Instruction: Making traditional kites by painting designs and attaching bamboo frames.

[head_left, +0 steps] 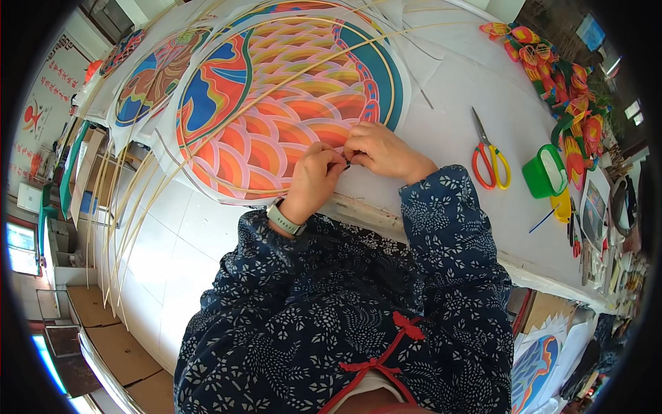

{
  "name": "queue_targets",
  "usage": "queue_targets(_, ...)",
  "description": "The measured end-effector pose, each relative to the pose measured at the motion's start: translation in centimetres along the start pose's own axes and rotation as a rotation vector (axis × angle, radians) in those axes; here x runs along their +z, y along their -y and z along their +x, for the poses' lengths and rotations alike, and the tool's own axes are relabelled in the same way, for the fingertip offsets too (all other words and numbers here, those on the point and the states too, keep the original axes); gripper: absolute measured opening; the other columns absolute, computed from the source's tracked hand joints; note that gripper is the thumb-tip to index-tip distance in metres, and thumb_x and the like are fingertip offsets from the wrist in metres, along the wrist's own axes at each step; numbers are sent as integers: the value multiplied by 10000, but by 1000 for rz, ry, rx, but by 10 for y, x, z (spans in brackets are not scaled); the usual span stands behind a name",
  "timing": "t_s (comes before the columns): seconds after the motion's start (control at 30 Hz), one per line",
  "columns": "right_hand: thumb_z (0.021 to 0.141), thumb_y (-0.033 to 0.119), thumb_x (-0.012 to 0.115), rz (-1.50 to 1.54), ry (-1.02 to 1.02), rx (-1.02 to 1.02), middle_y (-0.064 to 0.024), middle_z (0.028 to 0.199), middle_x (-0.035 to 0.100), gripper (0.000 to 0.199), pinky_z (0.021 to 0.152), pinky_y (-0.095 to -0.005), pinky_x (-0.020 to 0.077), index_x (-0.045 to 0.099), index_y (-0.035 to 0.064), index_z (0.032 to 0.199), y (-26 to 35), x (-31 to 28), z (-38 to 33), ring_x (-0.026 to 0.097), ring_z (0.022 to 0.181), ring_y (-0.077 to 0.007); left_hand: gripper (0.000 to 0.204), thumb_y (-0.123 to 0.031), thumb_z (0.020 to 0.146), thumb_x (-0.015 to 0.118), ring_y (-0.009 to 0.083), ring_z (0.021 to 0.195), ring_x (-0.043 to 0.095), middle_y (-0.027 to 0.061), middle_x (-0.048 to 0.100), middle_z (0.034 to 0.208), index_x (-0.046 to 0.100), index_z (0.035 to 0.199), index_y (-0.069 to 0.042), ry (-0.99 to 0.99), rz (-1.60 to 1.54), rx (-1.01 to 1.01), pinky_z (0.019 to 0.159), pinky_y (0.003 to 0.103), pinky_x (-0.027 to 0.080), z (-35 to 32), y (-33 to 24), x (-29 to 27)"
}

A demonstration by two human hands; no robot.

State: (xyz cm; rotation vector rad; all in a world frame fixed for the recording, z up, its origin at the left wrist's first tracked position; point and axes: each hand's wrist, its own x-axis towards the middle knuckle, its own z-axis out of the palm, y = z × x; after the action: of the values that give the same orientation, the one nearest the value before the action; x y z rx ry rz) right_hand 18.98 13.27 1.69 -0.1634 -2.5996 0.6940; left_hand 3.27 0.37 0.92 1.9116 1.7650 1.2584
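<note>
left hand (314, 176) and right hand (379, 150) pinching kite (276, 103) edge | bamboo strips (262, 96) laid on, fixing unfinished | scissors (489, 155) lying right of grip

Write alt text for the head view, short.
Both hands, the left hand and the right hand, pinch together at the lower edge of a large painted fish-scale sheet with thin bamboo strips lying across it on a white table. Red and yellow scissors and a green cup lie to the right.

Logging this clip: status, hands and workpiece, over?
Left hand and right hand pinching together at painted fish kite's lower edge. Bamboo strips cross it. Scissors lie apart, right.
</note>
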Motion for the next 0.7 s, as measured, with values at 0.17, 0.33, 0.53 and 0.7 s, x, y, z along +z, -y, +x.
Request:
queue_targets(0.17, 725, 68, 718, -8, 0, 5, -65, 894, 589, 147, 835, -385, 422, 634, 60, 845, -2, 1, 0, 561, 932, -269, 127, -13, 725, 722, 274, 692, 632, 124, 622, 911, 679, 844, 4, -48, -118, -120, 615, 369, 510, -1, -6, 2)
queue_targets(0.33, 728, 71, 719, -3, -17, -6, -69, 899, 593, 150, 833, -386, 421, 637, 61, 853, -3, 3, 3, 563, 935, -272, 105, -23, 722, 730, 274, 676, 633, 109, 622, 913, 670, 806, -5, -146, 33, -98, 601, 362, 507, -2, -12, 14)
queue_targets(0.53, 728, 74, 721, 4, -1, 16, -69, 900, 591, 149, 825, -389, 420, 633, 60, 848, -4, 1, 5, 560, 933, -273, 100, -31, 744, 728, 242, 694, 654, 94, 621, 935, 669, 818, 1, -124, 168, -60, 616, 323, 524, -3, -11, 13)
queue_targets(0.7, 730, 69, 717, -26, -17, 11, -70, 893, 587, 138, 816, -389, 419, 626, 63, 834, -2, 0, 6, 558, 923, -272, 101, -23, 719, 706, 328, 704, 614, 112, 599, 902, 618, 768, -11, -149, 167, 6, 598, 408, 492, 0, -10, 13)
